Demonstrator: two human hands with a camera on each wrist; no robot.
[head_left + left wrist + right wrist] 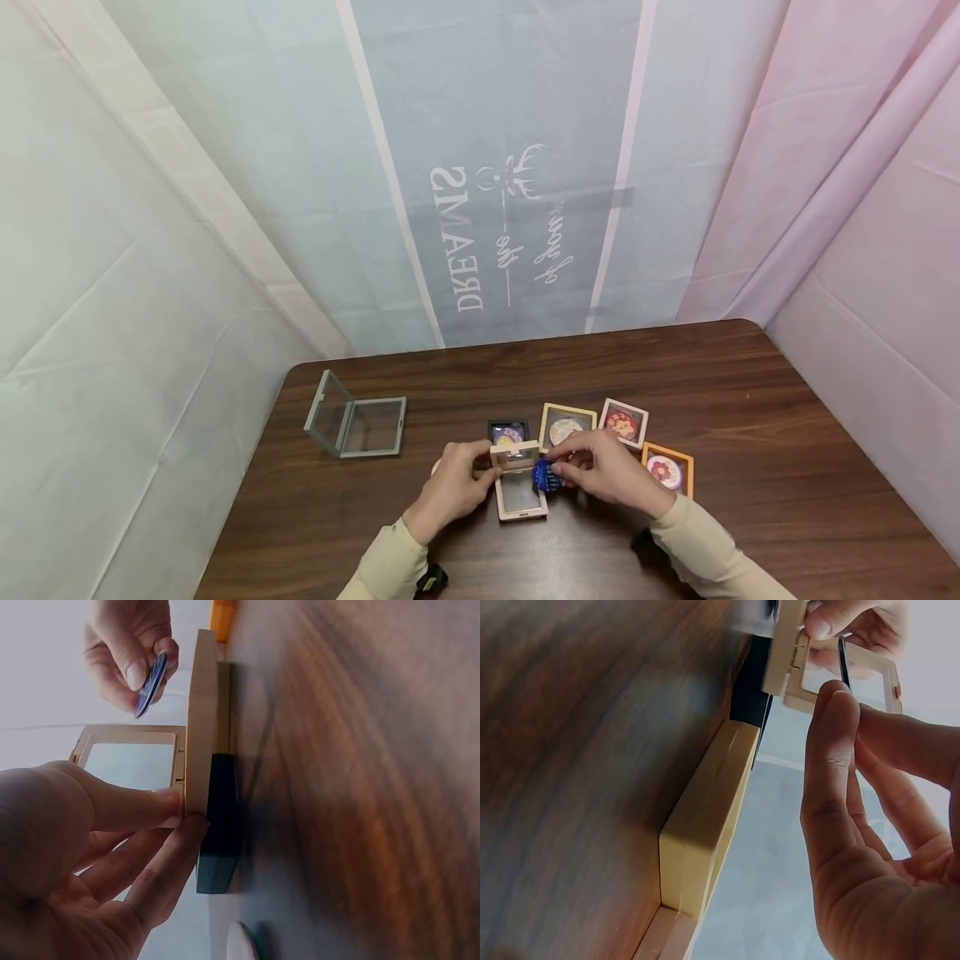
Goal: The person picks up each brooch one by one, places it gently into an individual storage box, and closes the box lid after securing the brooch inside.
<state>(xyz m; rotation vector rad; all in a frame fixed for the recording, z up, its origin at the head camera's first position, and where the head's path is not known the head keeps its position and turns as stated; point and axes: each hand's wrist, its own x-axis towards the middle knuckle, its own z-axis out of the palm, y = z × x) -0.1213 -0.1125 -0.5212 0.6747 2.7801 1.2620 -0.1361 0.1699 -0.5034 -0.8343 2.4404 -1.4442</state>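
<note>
My left hand (453, 483) grips a small beige display case (522, 514) near its hinge, thumb and fingers on either side. The lid (127, 735) of the case stands raised while its base lies on the table. My right hand (611, 471) pinches a round blue badge (546, 477) between thumb and fingers, beside the case's right edge. In the left wrist view the badge (152, 684) is tilted, seen almost edge-on, and apart from the lid. The right wrist view shows the badge as a thin dark edge (844, 664) in front of the lid.
Closed cases with round badges lie behind and to the right: black (508, 432), yellow (568, 427), pink (624, 423) and orange (667, 471). An open grey case (375, 450) stands at left. A pale round thing (436, 467) is partly hidden by my left hand. Fabric walls border the wooden table (787, 467).
</note>
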